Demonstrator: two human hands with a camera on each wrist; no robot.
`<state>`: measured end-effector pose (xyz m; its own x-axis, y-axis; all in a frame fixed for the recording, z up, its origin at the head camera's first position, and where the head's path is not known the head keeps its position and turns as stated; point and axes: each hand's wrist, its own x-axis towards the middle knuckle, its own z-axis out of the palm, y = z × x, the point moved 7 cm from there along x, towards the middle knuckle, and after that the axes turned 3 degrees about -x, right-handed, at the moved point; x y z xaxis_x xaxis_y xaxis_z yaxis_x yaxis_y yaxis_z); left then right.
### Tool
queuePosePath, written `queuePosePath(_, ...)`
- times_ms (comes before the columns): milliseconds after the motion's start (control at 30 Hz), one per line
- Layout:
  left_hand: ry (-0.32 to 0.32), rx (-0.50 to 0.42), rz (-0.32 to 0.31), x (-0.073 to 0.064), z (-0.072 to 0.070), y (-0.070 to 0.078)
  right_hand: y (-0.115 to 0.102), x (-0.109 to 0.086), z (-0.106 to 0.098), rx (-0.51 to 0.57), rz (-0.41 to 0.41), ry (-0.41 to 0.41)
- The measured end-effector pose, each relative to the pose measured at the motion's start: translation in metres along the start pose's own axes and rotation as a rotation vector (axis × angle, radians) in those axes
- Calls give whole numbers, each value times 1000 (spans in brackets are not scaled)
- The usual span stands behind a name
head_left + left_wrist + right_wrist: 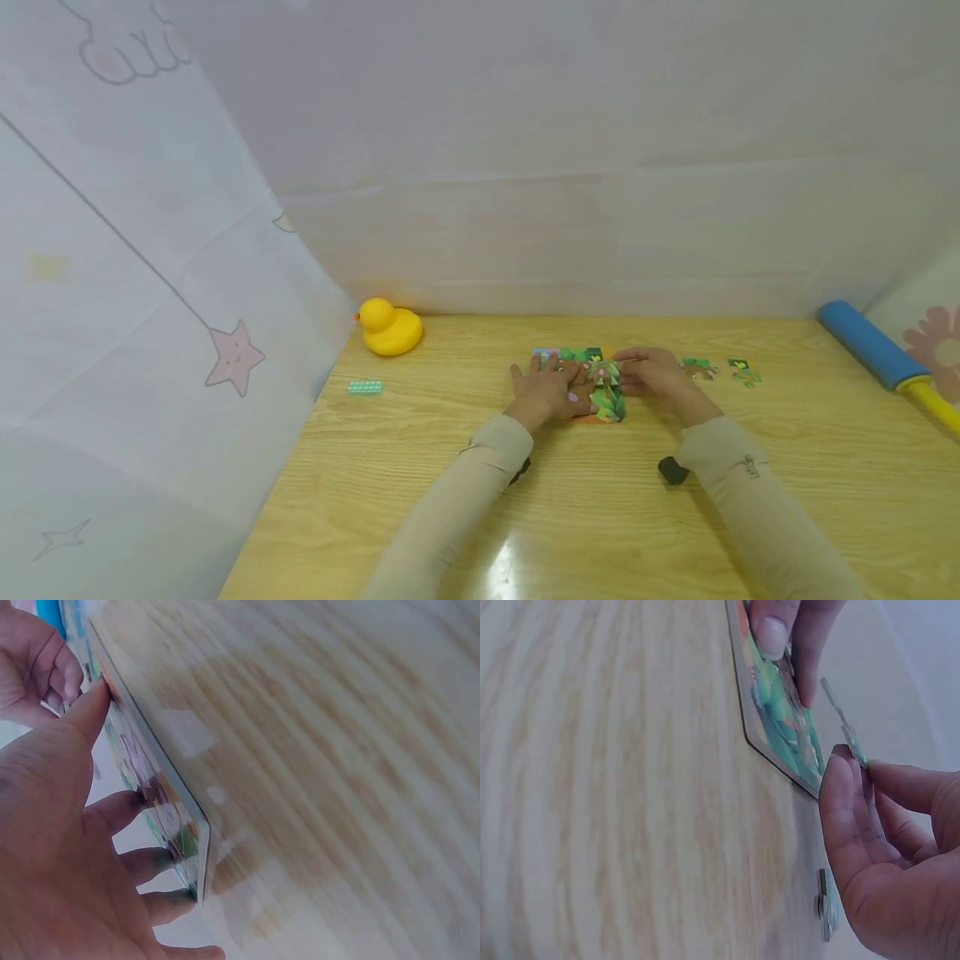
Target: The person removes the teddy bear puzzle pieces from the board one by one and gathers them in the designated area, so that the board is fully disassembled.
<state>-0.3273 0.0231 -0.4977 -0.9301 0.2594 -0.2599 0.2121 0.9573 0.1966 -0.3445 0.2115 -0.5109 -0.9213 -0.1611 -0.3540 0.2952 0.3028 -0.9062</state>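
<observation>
A colourful jigsaw puzzle point(611, 406) in a flat tray lies on the wooden table, its raised edge showing in the left wrist view. My left hand point(546, 395) rests on the puzzle's left part with the fingers spread, covering much of the picture. In the left wrist view several fingertips point(161, 859) touch its surface. At the puzzle's right edge, my right hand point(660, 377) pinches a thin puzzle piece point(853, 740) between thumb and fingers. The right wrist view shows that piece tilted up, above the tray's level. Its printed face is mostly hidden.
Right of the right hand lie two loose puzzle pieces, a green-and-brown piece point(697, 367) and a green-and-yellow piece point(744, 372). A yellow rubber duck point(392, 330) and a small teal patterned block point(365, 387) are at left. A blue cylinder point(873, 343) with a yellow handle lies far right.
</observation>
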Motion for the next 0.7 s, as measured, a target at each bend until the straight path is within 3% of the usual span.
queuePosePath(367,-9,8,-13,-1,-4,-1,10,-4,-26,138,-23,-32)
queuePosePath(700,-3,-1,-1,-3,-5,2,19,-15,-45,189,30,-21)
